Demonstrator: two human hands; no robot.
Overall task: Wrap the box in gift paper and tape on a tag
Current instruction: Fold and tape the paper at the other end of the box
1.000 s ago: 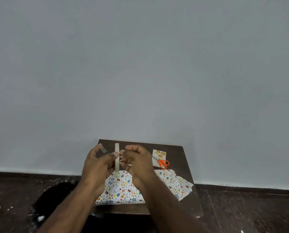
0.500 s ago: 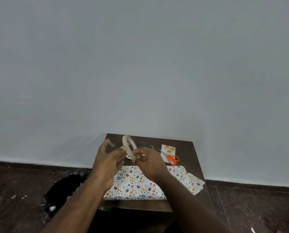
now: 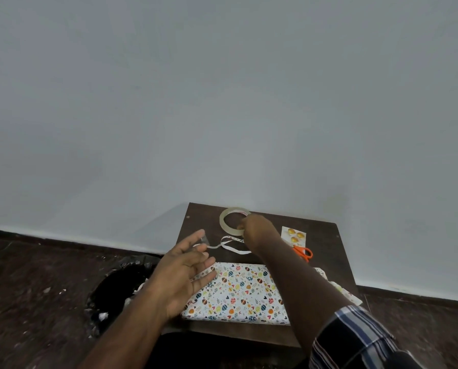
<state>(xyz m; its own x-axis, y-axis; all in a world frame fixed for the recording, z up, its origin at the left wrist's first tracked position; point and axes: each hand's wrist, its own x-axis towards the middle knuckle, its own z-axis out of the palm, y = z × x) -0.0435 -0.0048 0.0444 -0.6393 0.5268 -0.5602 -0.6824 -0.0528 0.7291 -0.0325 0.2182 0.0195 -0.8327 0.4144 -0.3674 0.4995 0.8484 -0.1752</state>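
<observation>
The wrapped box [image 3: 235, 291], covered in white paper printed with coloured eggs and hearts, lies flat at the near edge of a small dark table [image 3: 326, 235] set against a pale wall [image 3: 222, 89]. The left hand [image 3: 185, 272] hovers over the box's left end with fingers spread and straight; a short clear piece of tape [image 3: 204, 238] clings to one raised fingertip. The right hand [image 3: 255, 230] reaches across the table with fingers curled, pinching the rim of the tape roll [image 3: 233, 219], which lies flat near the table's far edge. The right forearm crosses over the box's right end and hides that part. A printed ribbon [image 3: 230, 243] lies looped on the table between the two hands. A small card bearing yellow shapes [image 3: 294, 235], possibly the tag, lies to the right, with orange-handled scissors [image 3: 303, 253] just beside it, partly hidden by the forearm. Offcuts of wrapping paper [image 3: 347, 292] show right of the arm. A dark bin [image 3: 116, 291] stands on the floor left of the table.
</observation>
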